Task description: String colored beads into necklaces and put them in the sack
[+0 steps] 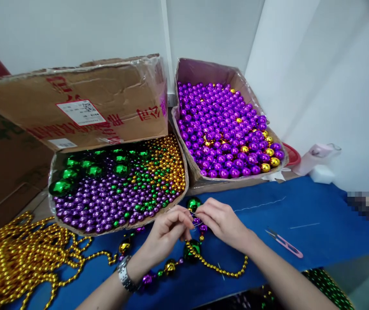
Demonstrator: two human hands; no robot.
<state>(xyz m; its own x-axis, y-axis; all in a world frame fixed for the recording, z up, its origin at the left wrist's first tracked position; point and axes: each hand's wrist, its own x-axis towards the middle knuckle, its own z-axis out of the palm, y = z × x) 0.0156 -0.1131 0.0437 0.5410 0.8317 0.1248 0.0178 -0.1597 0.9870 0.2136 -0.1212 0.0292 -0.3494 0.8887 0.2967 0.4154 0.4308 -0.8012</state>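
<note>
Both my hands meet over the blue table cover, fingertips pinched on a thin pale thread. My left hand, with a metal watch at the wrist, is closed on the thread. Close beside it, my right hand has thumb and fingers pressed together on the same thread. Under the hands lies a bead necklace of green, gold and purple beads, with large green balls near my fingers. A strand of small gold beads hangs in a loop below the right hand.
A carton of small purple, green and gold beads stands behind my left hand. Another carton of purple beads is at back right. Pink thread snips lie on the right. Gold bead strands are heaped at left. A person's blurred-out part shows far right.
</note>
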